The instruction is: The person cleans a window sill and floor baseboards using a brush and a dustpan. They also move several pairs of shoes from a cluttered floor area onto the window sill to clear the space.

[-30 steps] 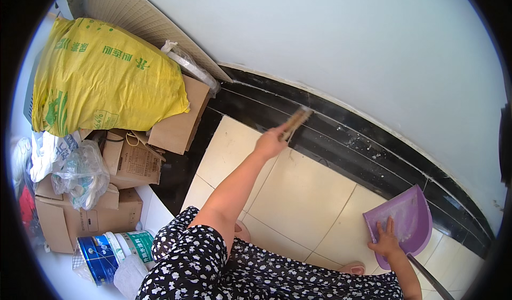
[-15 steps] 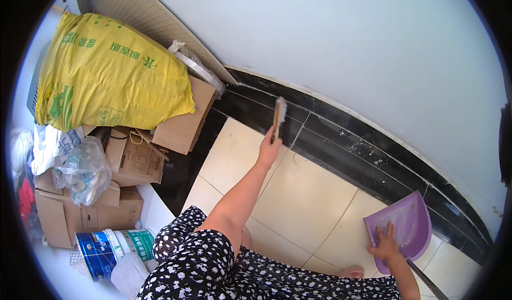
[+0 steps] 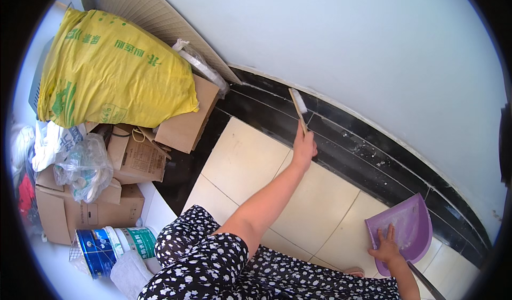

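My left hand (image 3: 304, 150) is closed round the handle of a wooden brush (image 3: 297, 104) with pale bristles. The brush is over the black tiles (image 3: 333, 146) beside the wall, and pale specks (image 3: 382, 163) are scattered along them to its right. At the right, a purple dustpan (image 3: 421, 223) stretches across the black strip and the cream tiles. My right hand (image 3: 386, 248) lies on the dustpan with its fingers spread. A dark long handle (image 3: 426, 282) runs from the dustpan, past my right wrist, toward the lower edge.
A pale wall (image 3: 341, 39) curves along the far side. To the left, a stuffed yellow sack (image 3: 117, 71) lies on cardboard boxes (image 3: 140, 156), with plastic bags (image 3: 85, 167) beside it. Paint buckets (image 3: 97, 252) stand at lower left. Cream floor tiles (image 3: 314, 204) extend below my left arm.
My left hand has moved right along the black tiles with the brush, whose head now tilts up to the left. My right hand and the dustpan have stayed in place.
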### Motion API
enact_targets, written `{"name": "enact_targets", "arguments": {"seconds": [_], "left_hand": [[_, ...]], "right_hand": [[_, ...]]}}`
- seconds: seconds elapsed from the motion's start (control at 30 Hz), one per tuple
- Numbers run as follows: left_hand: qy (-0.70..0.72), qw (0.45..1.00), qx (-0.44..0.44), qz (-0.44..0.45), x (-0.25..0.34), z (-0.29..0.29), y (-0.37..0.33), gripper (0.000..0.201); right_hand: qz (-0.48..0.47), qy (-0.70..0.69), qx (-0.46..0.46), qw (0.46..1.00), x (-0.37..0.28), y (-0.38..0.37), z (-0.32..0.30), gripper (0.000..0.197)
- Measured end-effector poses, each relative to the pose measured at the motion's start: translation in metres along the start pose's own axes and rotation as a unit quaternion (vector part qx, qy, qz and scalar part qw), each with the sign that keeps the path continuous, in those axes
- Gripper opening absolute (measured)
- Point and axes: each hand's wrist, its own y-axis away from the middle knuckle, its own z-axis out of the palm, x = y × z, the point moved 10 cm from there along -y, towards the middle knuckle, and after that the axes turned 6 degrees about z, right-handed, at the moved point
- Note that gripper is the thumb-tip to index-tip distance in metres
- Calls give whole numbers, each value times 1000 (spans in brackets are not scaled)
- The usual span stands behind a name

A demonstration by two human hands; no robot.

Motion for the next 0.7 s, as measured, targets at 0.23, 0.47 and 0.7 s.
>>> {"name": "enact_targets", "arguments": {"seconds": [0.23,0.47,0.7], "left_hand": [[-7,998,40,43,24,-50,-31,61],[-356,921,-88,134,-31,-39,3,63],[-591,800,45,95,-1,-137,-5,64]], "right_hand": [[-7,5,2,1000,0,1,1,96],[-4,13,-3,1000,-4,3,-4,98],[-28,-15,28,999,4,-4,8,98]]}}
